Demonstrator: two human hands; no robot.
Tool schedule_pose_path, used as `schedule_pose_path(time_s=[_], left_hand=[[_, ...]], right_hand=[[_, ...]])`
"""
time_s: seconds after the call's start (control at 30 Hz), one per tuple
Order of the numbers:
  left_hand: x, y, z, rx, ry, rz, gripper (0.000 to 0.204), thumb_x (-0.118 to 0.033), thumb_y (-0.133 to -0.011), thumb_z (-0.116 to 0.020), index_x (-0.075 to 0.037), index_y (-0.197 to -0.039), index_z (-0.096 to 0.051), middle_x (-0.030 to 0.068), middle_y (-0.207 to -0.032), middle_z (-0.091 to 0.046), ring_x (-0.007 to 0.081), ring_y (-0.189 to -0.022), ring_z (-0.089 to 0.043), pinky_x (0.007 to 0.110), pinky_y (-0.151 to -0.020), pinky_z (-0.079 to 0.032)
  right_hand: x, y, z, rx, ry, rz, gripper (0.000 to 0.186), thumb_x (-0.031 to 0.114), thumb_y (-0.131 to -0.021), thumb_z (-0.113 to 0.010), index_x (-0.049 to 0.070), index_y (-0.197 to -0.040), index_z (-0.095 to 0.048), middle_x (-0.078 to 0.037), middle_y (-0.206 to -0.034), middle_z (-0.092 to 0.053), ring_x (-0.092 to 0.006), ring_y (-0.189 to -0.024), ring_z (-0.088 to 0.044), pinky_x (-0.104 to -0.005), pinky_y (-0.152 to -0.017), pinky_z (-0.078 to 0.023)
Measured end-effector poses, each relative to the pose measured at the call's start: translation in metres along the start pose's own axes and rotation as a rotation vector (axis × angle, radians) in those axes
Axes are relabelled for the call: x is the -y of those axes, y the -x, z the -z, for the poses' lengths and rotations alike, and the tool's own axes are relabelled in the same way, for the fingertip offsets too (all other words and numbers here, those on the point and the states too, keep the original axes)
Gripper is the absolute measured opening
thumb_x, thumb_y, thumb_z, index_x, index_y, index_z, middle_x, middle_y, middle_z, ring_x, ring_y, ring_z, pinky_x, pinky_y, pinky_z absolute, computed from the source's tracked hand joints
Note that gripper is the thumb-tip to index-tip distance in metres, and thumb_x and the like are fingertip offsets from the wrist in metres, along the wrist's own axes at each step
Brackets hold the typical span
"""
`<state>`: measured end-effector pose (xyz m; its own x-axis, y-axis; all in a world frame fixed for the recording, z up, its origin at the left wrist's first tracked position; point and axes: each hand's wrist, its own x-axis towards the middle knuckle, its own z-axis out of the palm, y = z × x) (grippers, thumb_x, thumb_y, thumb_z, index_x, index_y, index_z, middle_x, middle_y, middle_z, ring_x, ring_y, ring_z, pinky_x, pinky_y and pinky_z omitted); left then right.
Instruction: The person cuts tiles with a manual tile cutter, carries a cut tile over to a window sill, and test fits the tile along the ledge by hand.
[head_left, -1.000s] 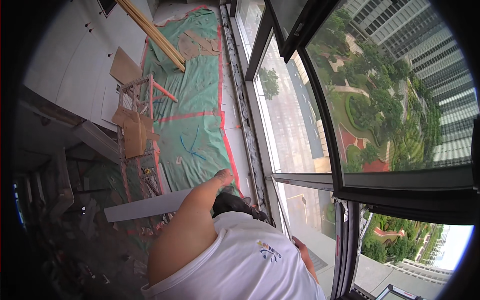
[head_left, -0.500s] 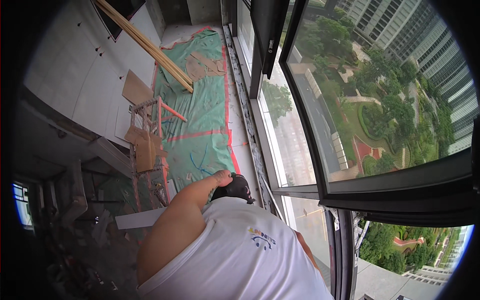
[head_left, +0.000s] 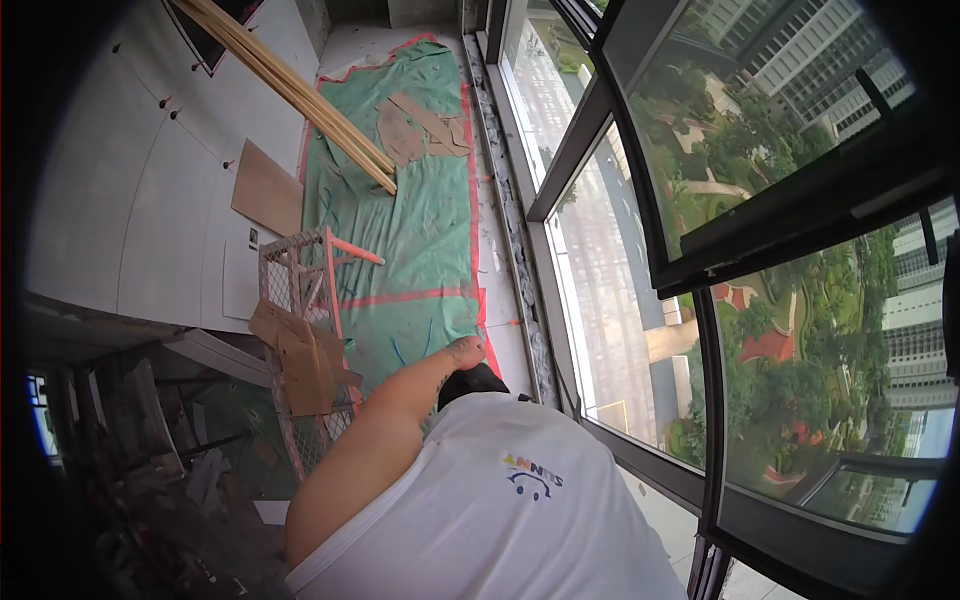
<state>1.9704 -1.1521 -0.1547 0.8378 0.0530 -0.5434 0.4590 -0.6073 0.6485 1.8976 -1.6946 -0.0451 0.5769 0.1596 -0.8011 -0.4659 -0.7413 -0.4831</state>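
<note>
Grip of left hand [head_left: 466, 352], frame centre: cannot tell how far closed or whether holding anything; black trousers [head_left: 470, 383] directly below it, centre. White wall panels [head_left: 150, 150], upper left; brown board [head_left: 267, 190], leaning; wooden battens [head_left: 300, 107], bundled, upper left; torn cardboard [head_left: 305, 362] on metal mesh frame [head_left: 331, 268], left of centre; green floor sheet [head_left: 410, 240], red-taped, upper centre; white shirt [head_left: 500, 500], lower centre; dark window frame [head_left: 712, 400], right.
</note>
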Motion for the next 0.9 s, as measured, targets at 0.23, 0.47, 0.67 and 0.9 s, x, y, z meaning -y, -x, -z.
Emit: schedule_pose_path(time_s=[0.23,0.47,0.67,0.9], left_hand=[[0.102,-0.031,0.171,-0.045,-0.056,0.226,0.034,-0.031,-0.083,-0.060,-0.002,-0.099,-0.070,0.0241,-0.100,-0.069,0.0380,-0.099,-0.066,0.043,-0.090,-0.051],[0.081,-0.097,0.292,0.001,-0.056,0.144,0.038,-0.032,-0.086,-0.059,-0.004,-0.110,-0.068,0.0219,-0.110,-0.068,0.0368,-0.106,-0.065,0.043,-0.092,-0.050],[0.059,-0.162,0.394,-0.052,-0.077,0.098,0.041,-0.034,-0.088,-0.060,-0.005,-0.116,-0.064,0.0213,-0.106,-0.068,0.0359,-0.101,-0.065,0.042,-0.089,-0.051],[0.077,-0.189,0.515,-0.014,-0.006,0.344,0.040,-0.037,-0.089,-0.064,-0.002,-0.107,-0.066,0.0189,-0.097,-0.069,0.0329,-0.093,-0.067,0.040,-0.085,-0.052]], right_hand=[[0.182,-0.096,-0.016,0.001,-0.140,-0.005,0.061,0.029,-0.082,-0.069,0.007,-0.138,-0.058,-0.012,-0.107,-0.071,-0.0193,-0.089,-0.066,-0.0334,-0.082,-0.052],[0.309,-0.194,-0.029,-0.035,-0.115,0.085,0.062,0.026,-0.084,-0.068,0.005,-0.141,-0.054,-0.008,-0.090,-0.070,-0.0145,-0.083,-0.064,-0.0301,-0.074,-0.049],[0.420,-0.298,-0.040,-0.053,-0.212,0.135,0.064,0.026,-0.082,-0.071,0.003,-0.139,-0.055,-0.005,-0.078,-0.066,-0.0121,-0.072,-0.056,-0.0276,-0.069,-0.046],[0.522,-0.422,-0.033,0.039,-0.314,0.246,0.070,0.029,-0.081,-0.071,-0.003,-0.141,-0.051,-0.015,-0.103,-0.071,-0.0181,-0.089,-0.066,-0.0307,-0.082,-0.051]])
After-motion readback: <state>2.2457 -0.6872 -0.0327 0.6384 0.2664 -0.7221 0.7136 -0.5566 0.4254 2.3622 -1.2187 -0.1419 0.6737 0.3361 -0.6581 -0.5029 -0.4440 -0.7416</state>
